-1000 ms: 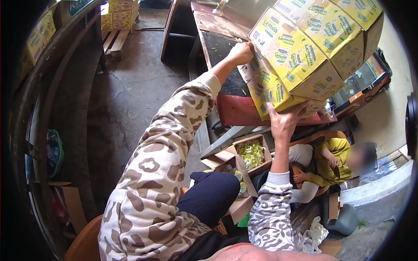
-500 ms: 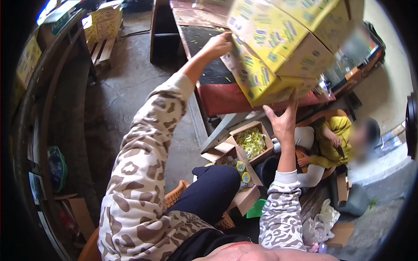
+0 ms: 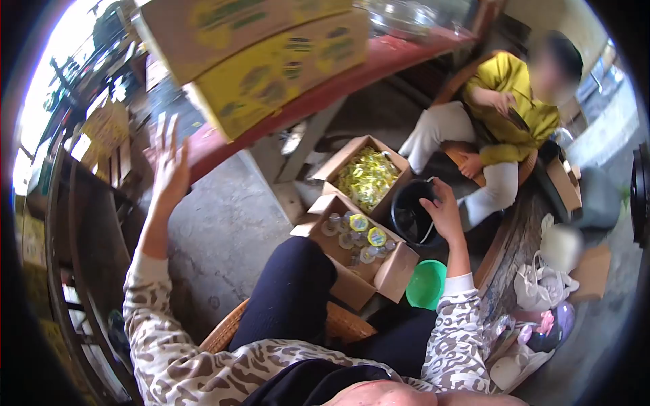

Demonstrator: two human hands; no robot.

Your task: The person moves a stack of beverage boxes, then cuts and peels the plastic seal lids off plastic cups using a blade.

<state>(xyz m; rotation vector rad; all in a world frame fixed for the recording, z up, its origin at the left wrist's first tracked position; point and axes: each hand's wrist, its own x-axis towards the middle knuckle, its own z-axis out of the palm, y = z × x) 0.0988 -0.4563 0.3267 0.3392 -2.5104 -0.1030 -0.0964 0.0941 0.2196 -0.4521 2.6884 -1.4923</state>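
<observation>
My left hand (image 3: 169, 166) is raised with its fingers spread and holds nothing. It is beside the red-edged table (image 3: 318, 101), left of the yellow printed cartons (image 3: 271, 71) stacked there. My right hand (image 3: 445, 211) hangs in front of the black bucket (image 3: 411, 213), thumb and fingers apart, nothing seen in it. Close below the table are two open cardboard boxes. One holds yellow-and-clear small pieces (image 3: 369, 177), the other clear plastic containers with yellow round labels (image 3: 376, 237). A green bowl (image 3: 426, 284) lies below my right hand.
A person in a yellow top (image 3: 504, 88) sits at the right, holding a dark object. White bags (image 3: 542, 281) and a loose cardboard piece (image 3: 590, 272) lie at the lower right. A wooden rack (image 3: 88, 257) runs along the left, with cartons behind it.
Both hands have let go of the yellow cartons, which now rest on the table. My left hand has moved left and down; my right hand has dropped toward the bucket. The view has turned.
</observation>
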